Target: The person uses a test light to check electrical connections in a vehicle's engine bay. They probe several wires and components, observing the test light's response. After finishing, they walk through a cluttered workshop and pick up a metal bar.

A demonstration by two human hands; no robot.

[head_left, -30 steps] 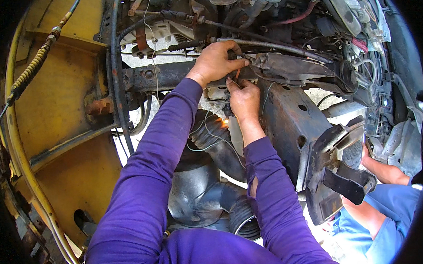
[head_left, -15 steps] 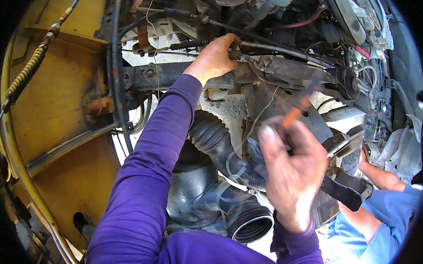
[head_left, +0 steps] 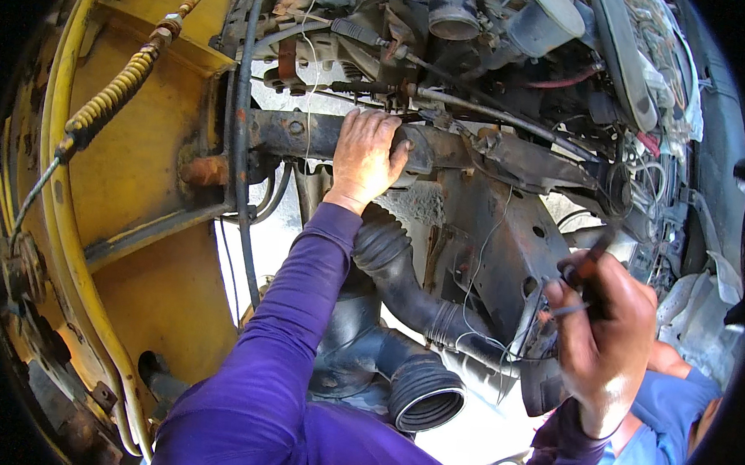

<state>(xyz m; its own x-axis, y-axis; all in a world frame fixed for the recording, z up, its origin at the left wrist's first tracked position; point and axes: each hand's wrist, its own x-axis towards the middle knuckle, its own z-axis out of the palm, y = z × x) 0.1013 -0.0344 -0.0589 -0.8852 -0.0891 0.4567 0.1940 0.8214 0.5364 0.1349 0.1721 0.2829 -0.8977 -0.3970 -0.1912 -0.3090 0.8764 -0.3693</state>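
Observation:
My left hand (head_left: 368, 156) rests over a dark steel beam (head_left: 273, 133), fingers lying on top and thumb to the right. Down at the right, my right hand (head_left: 602, 342) grips a slim tool with a dark orange handle (head_left: 589, 260) and some thin wire, blurred at the fingertips. Loose wires hang beside it, over a plated steel bracket (head_left: 505, 247). Below my left hand lie a black corrugated bellows (head_left: 379, 241) and a wide black duct with a ribbed open end (head_left: 423, 405).
A yellow steel frame (head_left: 145, 297) with a spring-covered cable (head_left: 112, 96) fills the left. Engine parts and hoses (head_left: 523, 31) crowd the top. A co-worker in blue (head_left: 659, 419) is low at the right, beside grey body panels (head_left: 697, 313).
My right hand has left the beam and moved down and right with the tool. My left hand has shifted down onto the beam. The view has shifted, and the co-worker appears lower.

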